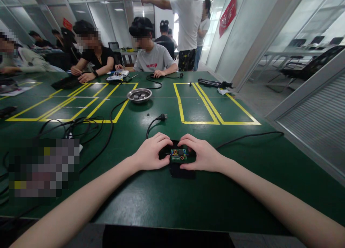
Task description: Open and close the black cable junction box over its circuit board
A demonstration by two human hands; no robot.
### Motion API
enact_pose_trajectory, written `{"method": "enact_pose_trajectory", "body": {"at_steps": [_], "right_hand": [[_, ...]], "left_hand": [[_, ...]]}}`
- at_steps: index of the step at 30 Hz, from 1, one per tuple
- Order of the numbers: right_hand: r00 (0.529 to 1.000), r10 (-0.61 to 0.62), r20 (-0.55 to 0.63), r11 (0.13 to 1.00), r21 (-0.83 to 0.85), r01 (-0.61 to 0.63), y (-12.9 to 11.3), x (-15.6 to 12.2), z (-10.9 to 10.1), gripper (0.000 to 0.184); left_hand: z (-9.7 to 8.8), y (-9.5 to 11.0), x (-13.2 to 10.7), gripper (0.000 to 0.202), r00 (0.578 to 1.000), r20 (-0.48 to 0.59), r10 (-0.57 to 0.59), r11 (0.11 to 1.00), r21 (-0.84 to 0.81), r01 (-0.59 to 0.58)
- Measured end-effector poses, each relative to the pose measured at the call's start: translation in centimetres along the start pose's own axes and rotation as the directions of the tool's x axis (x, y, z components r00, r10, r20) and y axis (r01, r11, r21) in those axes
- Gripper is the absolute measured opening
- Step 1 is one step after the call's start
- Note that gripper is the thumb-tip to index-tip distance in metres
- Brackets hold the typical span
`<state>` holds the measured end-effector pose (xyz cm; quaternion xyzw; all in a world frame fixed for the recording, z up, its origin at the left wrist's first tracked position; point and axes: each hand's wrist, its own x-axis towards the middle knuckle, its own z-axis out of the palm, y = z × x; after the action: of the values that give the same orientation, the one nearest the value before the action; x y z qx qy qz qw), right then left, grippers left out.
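Note:
A small green circuit board [179, 155], with round copper-ringed coils and a dark block on it, sits in front of me. Around its left end curl the fingers of my left hand [154, 152], closed on it from the side. My right hand [202, 154] grips the right end the same way, thumb near me and fingers at the far edge. Beneath the board lies a flat black casing piece [182, 171], partly hidden by the board and hands. A black plug [162, 117] on a cord lies just beyond my left hand.
The green table carries yellow tape outlines [201, 123]. A metal bowl [139, 95] with small metal parts stands ahead. Black cables [110, 133] tangle at left beside a blurred-out object [44, 169]. One thin cord [253, 134] runs right. Several people sit or stand across the table.

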<state>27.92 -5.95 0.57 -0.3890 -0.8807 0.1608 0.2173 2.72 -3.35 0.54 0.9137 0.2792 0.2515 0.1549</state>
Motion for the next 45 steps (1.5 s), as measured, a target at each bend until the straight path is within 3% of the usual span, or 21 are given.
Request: {"method": "enact_pose_trajectory", "body": {"at_steps": [4, 8, 13, 17, 22, 32, 38, 45], "right_hand": [[1.000, 0.011, -0.010, 0.999, -0.036, -0.011, 0.2, -0.1, -0.1, 0.042], [1.000, -0.024, 0.013, 0.999, -0.025, 0.024, 0.3, -0.1, 0.0, 0.037], [1.000, -0.016, 0.012, 1.000, -0.015, 0.017, 0.6, -0.1, 0.1, 0.042], [1.000, 0.009, -0.004, 0.998, -0.069, -0.009, 0.7, 0.1, -0.2, 0.044], [0.999, 0.035, -0.041, 0.994, -0.104, -0.040, 0.9, 0.2, -0.4, 0.033], [0.963, 0.130, -0.234, 0.984, -0.090, -0.155, 0.8, 1.2, 1.6, 0.037], [0.988, 0.023, -0.155, 0.999, -0.020, -0.026, 1.1, 0.5, 0.9, 0.029], [0.975, 0.108, -0.195, 0.994, 0.020, -0.107, 1.1, 0.7, 1.4, 0.021]], "left_hand": [[-0.2, -0.2, -0.1, 0.010, 1.000, -0.012, 0.004, 0.998, 0.059, -0.004], [-0.2, -0.1, -0.2, 0.004, 0.998, 0.068, 0.012, 0.999, 0.033, -0.014], [-0.2, 0.4, -0.1, 0.004, 0.992, 0.120, -0.025, 0.999, 0.028, 0.022], [-0.3, 0.4, 0.0, 0.003, 0.990, 0.102, -0.093, 0.992, 0.099, 0.083], [-0.2, -0.3, 0.1, 0.005, 0.989, 0.056, -0.139, 0.980, 0.153, 0.130], [0.0, -1.1, 0.0, 0.006, 0.985, 0.004, -0.175, 0.978, 0.115, 0.173], [0.0, -1.1, 0.0, 0.007, 0.985, 0.001, -0.174, 0.978, 0.120, 0.172], [0.0, -1.3, 0.1, 0.007, 0.985, 0.006, -0.174, 0.982, 0.070, 0.174]]}}
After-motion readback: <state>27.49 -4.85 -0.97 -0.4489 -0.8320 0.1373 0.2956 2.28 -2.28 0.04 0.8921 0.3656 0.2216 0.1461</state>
